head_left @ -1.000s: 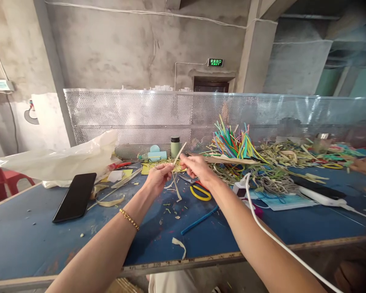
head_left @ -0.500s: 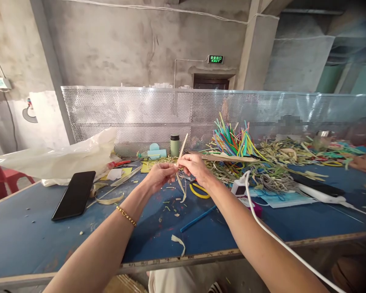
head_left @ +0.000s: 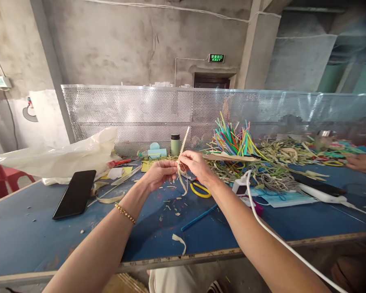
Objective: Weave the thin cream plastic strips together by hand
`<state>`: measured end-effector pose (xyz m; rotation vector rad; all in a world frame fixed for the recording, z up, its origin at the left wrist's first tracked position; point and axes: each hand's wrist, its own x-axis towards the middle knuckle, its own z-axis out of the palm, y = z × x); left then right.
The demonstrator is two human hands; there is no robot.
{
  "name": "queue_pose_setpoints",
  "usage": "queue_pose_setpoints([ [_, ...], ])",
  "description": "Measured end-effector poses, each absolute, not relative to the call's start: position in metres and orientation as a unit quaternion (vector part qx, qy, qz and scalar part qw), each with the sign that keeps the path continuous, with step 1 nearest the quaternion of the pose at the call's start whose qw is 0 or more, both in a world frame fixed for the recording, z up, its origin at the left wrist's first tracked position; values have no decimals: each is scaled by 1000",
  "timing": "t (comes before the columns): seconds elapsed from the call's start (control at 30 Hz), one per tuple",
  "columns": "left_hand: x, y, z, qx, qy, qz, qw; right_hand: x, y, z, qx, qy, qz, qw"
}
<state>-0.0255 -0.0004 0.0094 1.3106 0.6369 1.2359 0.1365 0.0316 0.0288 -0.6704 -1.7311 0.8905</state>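
Note:
Both hands meet over the middle of the blue table, pinching a pale dried leaf strip point(head_left: 184, 140). One end of the strip points up above my fingers, and a loose end hangs in a curl below them. My left hand point(head_left: 161, 174) is closed at the strip's lower part, a gold bead bracelet point(head_left: 125, 213) on its wrist. My right hand point(head_left: 195, 165) has thumb and fingers closed on the strip from the other side. The exact crossing of the strip between the fingertips is hidden. Yellow-handled scissors point(head_left: 201, 190) lie just below my right hand.
A black phone point(head_left: 75, 194) and a plastic bag point(head_left: 64, 152) lie at left. Behind my hands stands a green bottle point(head_left: 175, 145). Colourful pipe cleaners point(head_left: 232, 138) and dried strips point(head_left: 280, 156) pile up at right, near a white cable point(head_left: 271, 240). A co-worker's hand point(head_left: 362, 162) shows far right.
The hanging end of the strip now curls around in a loop beneath my fingers, where it hung straighter before. The upright end has shifted slightly right. Both hands stay nearly in place.

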Motion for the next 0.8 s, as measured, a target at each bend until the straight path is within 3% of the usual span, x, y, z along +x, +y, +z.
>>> queue_pose_setpoints([
  [0.13,-23,0,9,570,286,562,527,135,33,27,-288,-727,334,526],
  [0.4,-17,2,6,524,237,567,590,139,31,28,-260,-742,352,509],
  [0.8,-22,1,8,553,309,561,533,142,28,31,-252,-733,399,489],
])
